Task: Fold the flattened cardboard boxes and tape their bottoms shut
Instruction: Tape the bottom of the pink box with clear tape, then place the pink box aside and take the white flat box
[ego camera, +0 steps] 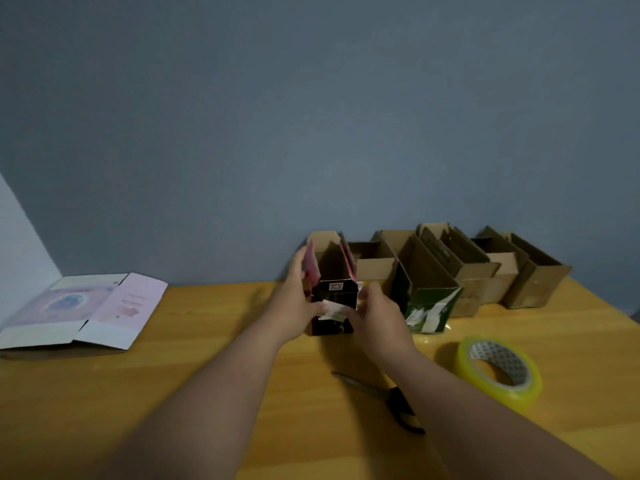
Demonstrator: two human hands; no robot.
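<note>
**Head view: both hands on a black box at the back of the surface**

Head view has both forearms reaching forward over the wooden surface [173, 393]. The left hand [298, 303] grips the left side of the black box [334, 303], fingers along its pink flap. The right hand [375, 315] clasps the box's right side, its fingers curled at the front face over a white label. The box stands open-topped, just beside a green box [431, 311] and a row of brown boxes [485, 271] along the wall. A flat pink box [83, 313] lies far left. Tape [500, 370] sits right; the right forearm partly hides the scissors [391, 398]. The picture is dim and soft, so the label print is unreadable.
</note>
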